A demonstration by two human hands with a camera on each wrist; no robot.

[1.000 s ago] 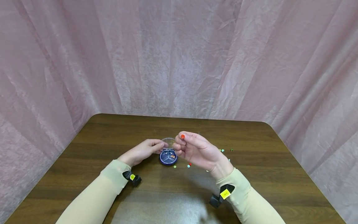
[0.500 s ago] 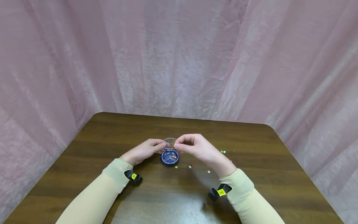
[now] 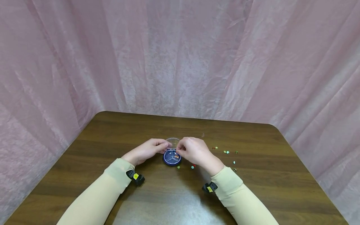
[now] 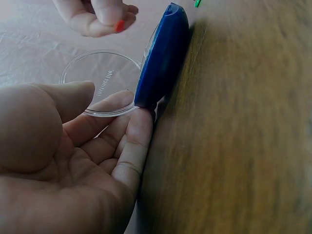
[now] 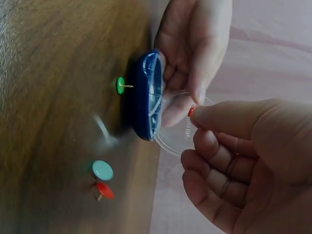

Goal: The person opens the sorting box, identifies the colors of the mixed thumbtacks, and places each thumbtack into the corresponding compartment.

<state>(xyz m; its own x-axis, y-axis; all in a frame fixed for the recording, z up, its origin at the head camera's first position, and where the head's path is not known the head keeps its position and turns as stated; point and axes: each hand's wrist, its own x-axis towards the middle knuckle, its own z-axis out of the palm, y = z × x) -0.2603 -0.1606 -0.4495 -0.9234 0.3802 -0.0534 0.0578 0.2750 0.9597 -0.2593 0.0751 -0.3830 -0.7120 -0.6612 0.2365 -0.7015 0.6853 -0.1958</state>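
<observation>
While the left hand is holding the clear lid from the left, the right hand is pinching a red pin between its fingertips, and the blue case is lying just below them, toward the near left.

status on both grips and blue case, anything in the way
Right grip pinches red tack near open blue case. Left grip at clear lid. Loose tacks on table, nothing visibly blocking.

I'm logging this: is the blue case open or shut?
Open: the blue case has its clear lid raised, leaving its compartments uncovered.
</observation>
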